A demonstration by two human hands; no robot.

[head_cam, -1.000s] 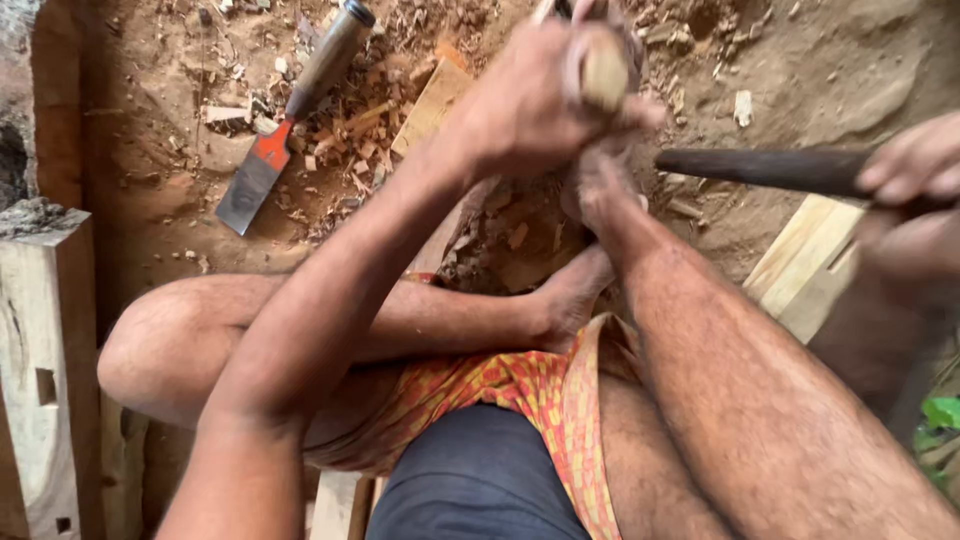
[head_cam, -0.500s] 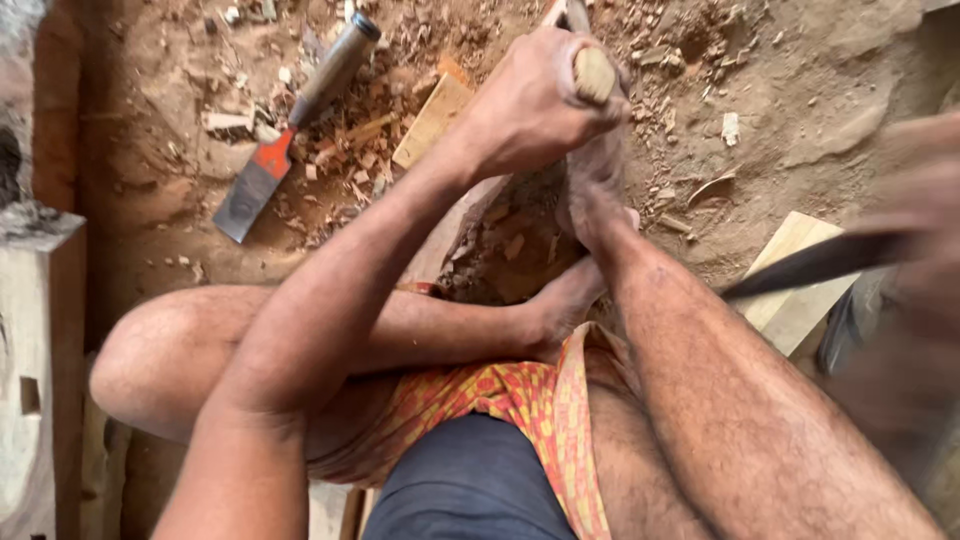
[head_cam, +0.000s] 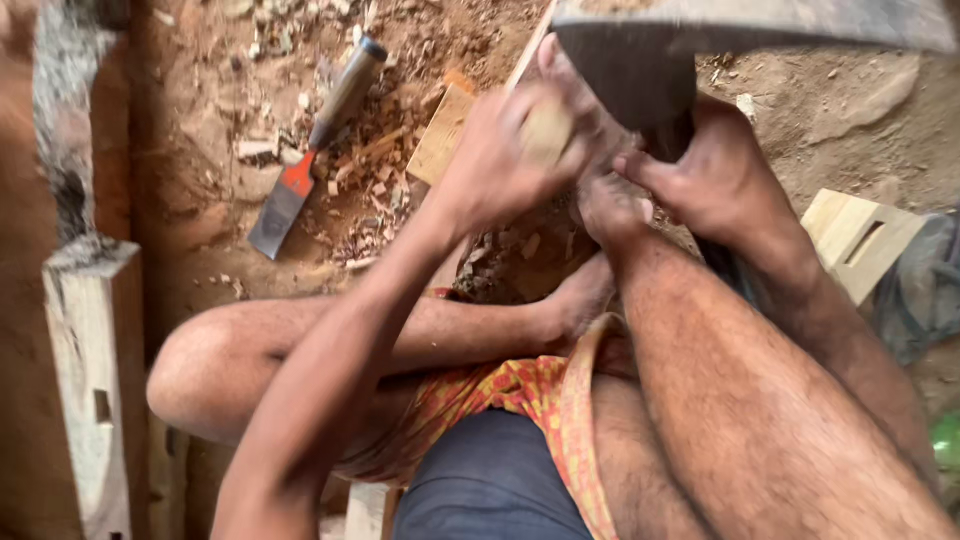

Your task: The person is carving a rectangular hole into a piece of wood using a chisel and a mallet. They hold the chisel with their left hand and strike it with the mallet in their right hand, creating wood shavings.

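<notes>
Left hand (head_cam: 500,165) clamped on a wooden chisel handle (head_cam: 548,132), right hand (head_cam: 715,175) gripping what looks like a blurred mallet or hatchet head (head_cam: 640,75) just above it; a glancing blow could hit fingers or the bracing foot (head_cam: 610,205).

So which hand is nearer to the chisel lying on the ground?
Left. The left hand grips a wooden handle just right of the chisel; the right hand is farther right, beyond the left hand.
</notes>
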